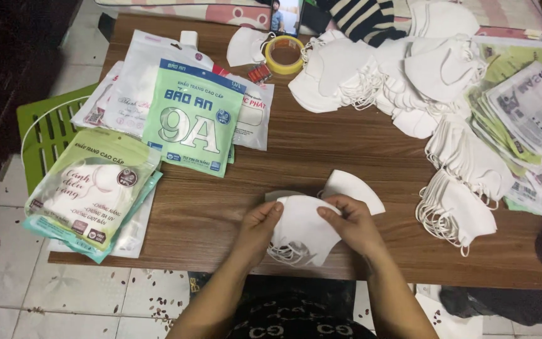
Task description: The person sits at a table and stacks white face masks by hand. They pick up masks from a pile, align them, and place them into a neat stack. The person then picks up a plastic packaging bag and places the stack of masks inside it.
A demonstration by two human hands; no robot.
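both hands pinch one folded white mask [302, 227] at the near edge of the table [321, 150], the left hand [260, 227] on its left edge, the right hand [352, 223] on its top right. the stack looks best kept square with thumbs flat on top, so the ear loops dangling below do not tangle. another mask [354, 188] lies just behind. the masks look like soft, matte cloth, curved along one side; the packets [192, 119] to the left are glossy plastic. a tape roll [284, 54] sits far back, beside a heap of masks [409, 75].
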